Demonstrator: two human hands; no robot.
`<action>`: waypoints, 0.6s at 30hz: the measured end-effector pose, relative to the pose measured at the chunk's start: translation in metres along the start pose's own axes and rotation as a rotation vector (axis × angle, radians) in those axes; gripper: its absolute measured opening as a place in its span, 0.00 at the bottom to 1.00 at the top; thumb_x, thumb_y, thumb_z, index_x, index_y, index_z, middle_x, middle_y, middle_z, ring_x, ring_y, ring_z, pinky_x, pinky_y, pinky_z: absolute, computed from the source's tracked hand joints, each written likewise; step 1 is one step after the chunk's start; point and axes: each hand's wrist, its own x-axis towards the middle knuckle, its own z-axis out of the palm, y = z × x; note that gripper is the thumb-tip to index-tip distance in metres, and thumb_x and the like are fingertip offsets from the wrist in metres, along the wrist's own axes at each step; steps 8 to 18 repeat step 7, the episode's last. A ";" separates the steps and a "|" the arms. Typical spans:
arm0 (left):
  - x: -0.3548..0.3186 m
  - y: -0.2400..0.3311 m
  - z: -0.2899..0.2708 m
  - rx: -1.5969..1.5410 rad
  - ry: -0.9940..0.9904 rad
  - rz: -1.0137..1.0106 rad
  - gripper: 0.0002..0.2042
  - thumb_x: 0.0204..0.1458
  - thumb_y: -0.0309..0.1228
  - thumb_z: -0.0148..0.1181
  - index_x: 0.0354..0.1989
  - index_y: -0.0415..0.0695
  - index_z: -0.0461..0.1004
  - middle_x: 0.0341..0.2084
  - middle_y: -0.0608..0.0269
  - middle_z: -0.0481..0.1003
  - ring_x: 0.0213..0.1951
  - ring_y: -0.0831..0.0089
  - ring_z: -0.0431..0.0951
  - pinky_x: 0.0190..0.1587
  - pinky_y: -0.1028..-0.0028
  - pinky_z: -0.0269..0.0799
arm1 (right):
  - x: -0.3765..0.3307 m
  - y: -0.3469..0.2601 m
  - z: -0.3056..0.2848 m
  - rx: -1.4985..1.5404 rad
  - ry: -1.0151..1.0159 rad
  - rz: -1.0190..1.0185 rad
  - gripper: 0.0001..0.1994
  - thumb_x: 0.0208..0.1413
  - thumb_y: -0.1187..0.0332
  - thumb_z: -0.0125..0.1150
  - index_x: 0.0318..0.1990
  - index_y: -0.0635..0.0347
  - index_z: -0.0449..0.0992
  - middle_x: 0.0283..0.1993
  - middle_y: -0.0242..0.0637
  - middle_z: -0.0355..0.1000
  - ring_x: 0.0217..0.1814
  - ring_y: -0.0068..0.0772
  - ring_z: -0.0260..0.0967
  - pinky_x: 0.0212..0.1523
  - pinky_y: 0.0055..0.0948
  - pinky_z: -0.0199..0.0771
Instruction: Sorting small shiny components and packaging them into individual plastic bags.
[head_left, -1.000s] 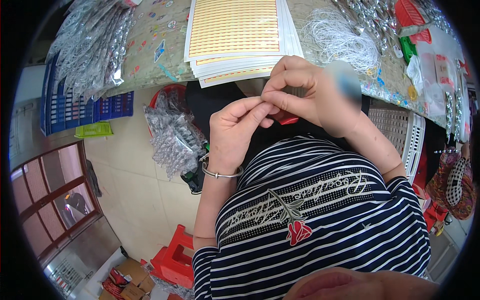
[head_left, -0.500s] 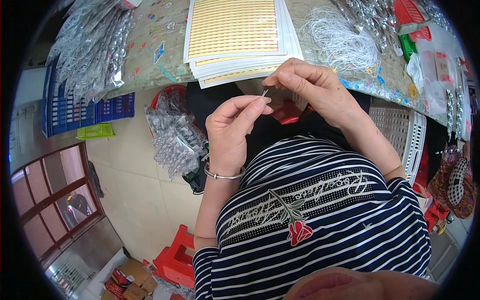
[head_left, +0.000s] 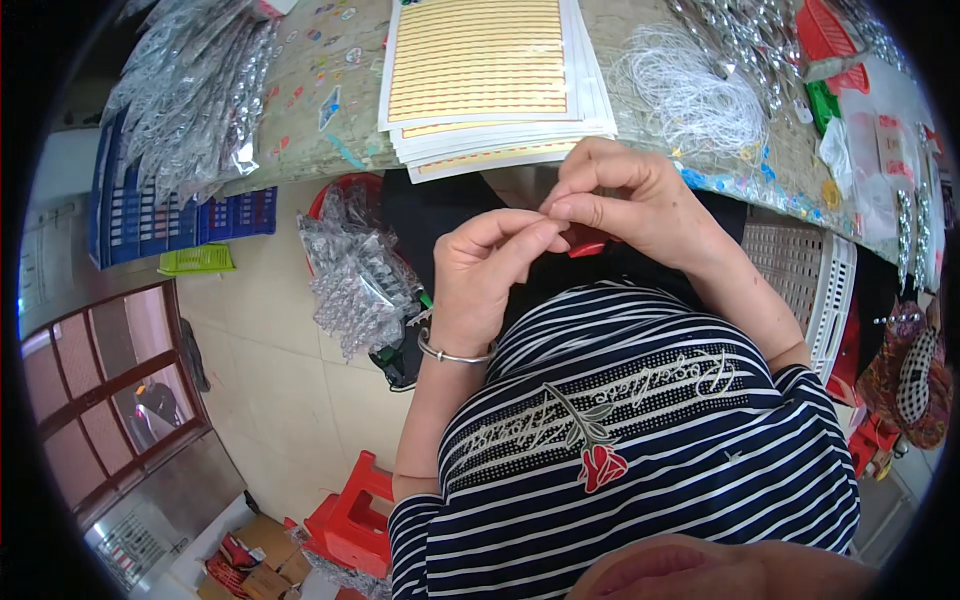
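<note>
My left hand (head_left: 478, 270), with a bangle (head_left: 455, 354) at its wrist, pinches thumb against forefinger. Half a second ago thin white string ends stuck up from this pinch; now the fingertips cover them. My right hand (head_left: 640, 205) meets it, its thumb and forefinger closed right by the left fingertips. What the right fingertips hold is too small and hidden to make out. Both hands are in front of the table edge, above my lap. Just beyond them lies a stack of printed sheets (head_left: 475, 65) with yellow rows. A tangled bundle of white string (head_left: 690, 95) rests on the table to the right.
Silvery packets (head_left: 200, 90) pile up at the table's left, above a blue crate (head_left: 235, 212). More bagged silvery pieces (head_left: 360, 275) fill a red basin below. A white crate (head_left: 835, 300) stands at right, a red stool (head_left: 350, 515) on the floor. A red basket (head_left: 830, 45) sits far right.
My right hand has come down and left to meet the left fingertips. My left hand has shifted slightly right. The string ends seen before are now covered by the fingers.
</note>
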 end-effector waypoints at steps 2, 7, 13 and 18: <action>0.001 0.005 -0.002 0.009 -0.027 -0.052 0.05 0.54 0.24 0.59 0.35 0.36 0.78 0.28 0.60 0.79 0.21 0.86 0.67 0.23 0.87 0.61 | -0.002 -0.005 0.001 -0.136 0.017 -0.073 0.04 0.54 0.72 0.63 0.35 0.63 0.79 0.33 0.31 0.70 0.35 0.21 0.70 0.36 0.20 0.70; -0.001 0.002 -0.006 0.192 0.033 0.142 0.06 0.54 0.23 0.60 0.38 0.37 0.79 0.30 0.58 0.79 0.31 0.78 0.78 0.36 0.82 0.74 | -0.001 -0.005 -0.007 -0.692 0.102 -0.421 0.04 0.56 0.71 0.60 0.35 0.60 0.78 0.36 0.32 0.70 0.41 0.33 0.70 0.42 0.26 0.69; -0.001 0.002 -0.006 0.192 0.033 0.142 0.06 0.54 0.23 0.60 0.38 0.37 0.79 0.30 0.58 0.79 0.31 0.78 0.78 0.36 0.82 0.74 | -0.001 -0.005 -0.007 -0.692 0.102 -0.421 0.04 0.56 0.71 0.60 0.35 0.60 0.78 0.36 0.32 0.70 0.41 0.33 0.70 0.42 0.26 0.69; -0.001 0.002 -0.006 0.192 0.033 0.142 0.06 0.54 0.23 0.60 0.38 0.37 0.79 0.30 0.58 0.79 0.31 0.78 0.78 0.36 0.82 0.74 | -0.001 -0.005 -0.007 -0.692 0.102 -0.421 0.04 0.56 0.71 0.60 0.35 0.60 0.78 0.36 0.32 0.70 0.41 0.33 0.70 0.42 0.26 0.69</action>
